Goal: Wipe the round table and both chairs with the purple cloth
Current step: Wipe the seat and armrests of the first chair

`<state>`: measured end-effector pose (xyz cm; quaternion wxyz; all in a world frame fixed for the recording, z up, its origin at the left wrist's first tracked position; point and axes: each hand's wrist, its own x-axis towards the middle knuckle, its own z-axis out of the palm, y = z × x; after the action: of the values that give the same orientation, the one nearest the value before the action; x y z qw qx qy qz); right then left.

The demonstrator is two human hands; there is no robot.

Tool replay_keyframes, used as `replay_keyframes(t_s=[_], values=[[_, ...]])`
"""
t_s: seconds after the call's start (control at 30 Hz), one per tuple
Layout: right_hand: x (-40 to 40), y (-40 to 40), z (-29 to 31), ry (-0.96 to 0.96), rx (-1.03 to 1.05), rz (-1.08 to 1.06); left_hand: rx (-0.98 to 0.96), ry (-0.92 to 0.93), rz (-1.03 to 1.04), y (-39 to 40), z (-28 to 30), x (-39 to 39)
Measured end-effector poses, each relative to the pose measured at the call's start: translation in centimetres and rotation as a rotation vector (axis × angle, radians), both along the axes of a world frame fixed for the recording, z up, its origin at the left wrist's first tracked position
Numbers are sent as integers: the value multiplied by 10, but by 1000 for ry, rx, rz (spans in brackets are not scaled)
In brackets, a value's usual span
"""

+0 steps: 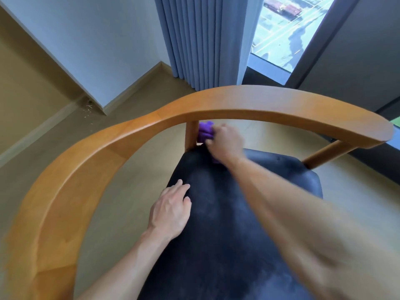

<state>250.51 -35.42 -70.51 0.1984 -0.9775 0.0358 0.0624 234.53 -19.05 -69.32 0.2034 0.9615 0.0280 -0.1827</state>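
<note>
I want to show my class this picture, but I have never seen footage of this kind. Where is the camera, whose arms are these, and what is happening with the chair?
There is no machine here. The one picture comes from a wide-angle camera worn on a person's head, looking forward and down, so the two bare arms are the wearer's own, and the lens bends straight lines.

Below is a chair: a curved wooden backrest rail arches over a dark padded seat. The right hand reaches to the back of the seat and holds a bunched purple cloth beside a wooden support post, apparently wiping there. The left hand rests on the seat with relaxed fingers and holds nothing.

Behind are a wooden floor, a blue-grey curtain and a window.
</note>
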Motion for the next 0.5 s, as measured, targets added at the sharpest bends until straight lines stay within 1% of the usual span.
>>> replay_keyframes(t_s=[0.07,0.13,0.2,0.27,0.33,0.37,0.5], values=[[-15,36,-3,6,95,0,-20,16,-10,5,0,3],[-22,28,-6,-22,85,3,-21,48,-35,5,1,3],[-19,-12,-8,-36,20,28,10,70,-59,5,1,4],[-19,-65,-8,-42,-13,-65,52,93,-88,4,1,5],[-30,-112,-9,-58,7,-157,90,114,-88,2,2,6],[-41,-130,-9,-61,4,-167,105,131,-96,0,3,6],[-100,-180,0,-76,-124,-71,167,168,-136,-2,5,7]])
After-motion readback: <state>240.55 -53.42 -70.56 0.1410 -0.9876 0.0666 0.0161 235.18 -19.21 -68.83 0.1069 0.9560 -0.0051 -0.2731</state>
